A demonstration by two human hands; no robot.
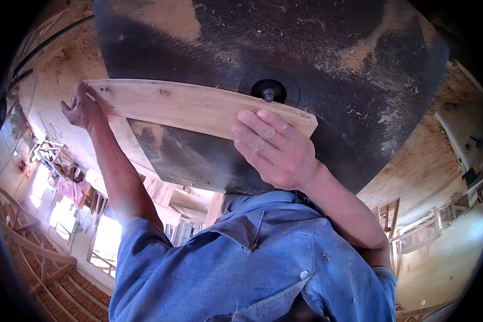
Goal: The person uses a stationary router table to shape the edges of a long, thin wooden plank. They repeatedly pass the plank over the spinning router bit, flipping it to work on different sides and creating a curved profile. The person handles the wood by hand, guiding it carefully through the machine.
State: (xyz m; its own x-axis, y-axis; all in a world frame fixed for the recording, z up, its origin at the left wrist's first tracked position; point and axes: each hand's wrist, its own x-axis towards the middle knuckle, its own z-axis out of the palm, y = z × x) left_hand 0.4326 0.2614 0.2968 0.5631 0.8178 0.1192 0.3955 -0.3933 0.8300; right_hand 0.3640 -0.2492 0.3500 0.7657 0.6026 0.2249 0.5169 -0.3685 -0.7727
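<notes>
A long, pale wooden board [177, 106] with a few knots and a gently curved far edge lies across the dark machine table [370, 145]. At its left end, past the table's edge, my left hand [85, 109] grips the board, some of its fingers hidden behind the wood. My right hand [278, 149] holds the board near its right end, fingers pressed together over the top face and the thumb out of sight. Just beyond the board's far edge, close to my right fingertips, stands a spindle [269, 95] in a round dark opening. Whether it touches the wood I cannot tell.
Sawdust [169, 19] coats parts of the table and the floor [418, 166] around it. Stacked wood pieces [185, 201] lie near my left side. Wooden frames [421, 236] stand at the right, and bright window openings [64, 217] are at the left.
</notes>
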